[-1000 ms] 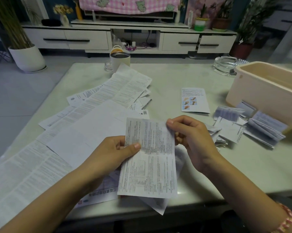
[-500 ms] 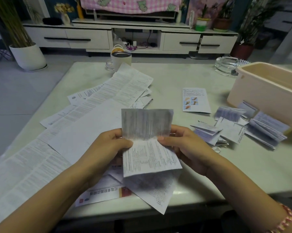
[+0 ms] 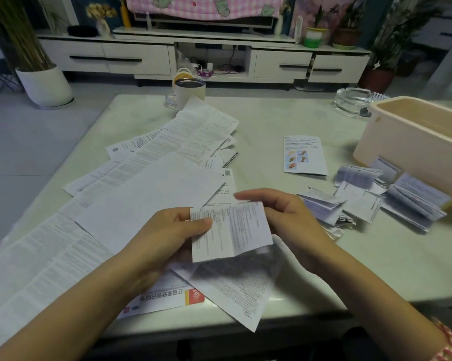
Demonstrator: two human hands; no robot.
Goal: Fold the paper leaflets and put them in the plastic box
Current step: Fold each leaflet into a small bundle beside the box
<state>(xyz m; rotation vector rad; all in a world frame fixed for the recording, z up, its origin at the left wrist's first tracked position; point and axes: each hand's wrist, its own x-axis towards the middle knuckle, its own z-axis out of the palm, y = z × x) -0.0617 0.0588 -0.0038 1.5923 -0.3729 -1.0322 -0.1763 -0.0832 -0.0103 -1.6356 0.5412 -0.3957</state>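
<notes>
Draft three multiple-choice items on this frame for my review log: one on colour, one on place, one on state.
1. The rectangular plastic box is: A) black; B) dark green; C) pale pinkish-beige.
2. The pile of folded white paper leaflets lies: A) inside the box; B) on the pale table beside the box; C) on the floor.
3. The left hand: A) pinches the small white printed leaflet; B) lies flat on the table; C) reaches into the box.

Key: 1 C, its walls show that tint; 2 B, the pile sits by the box's near wall; 3 A, the thumb presses on the leaflet's left edge.
</notes>
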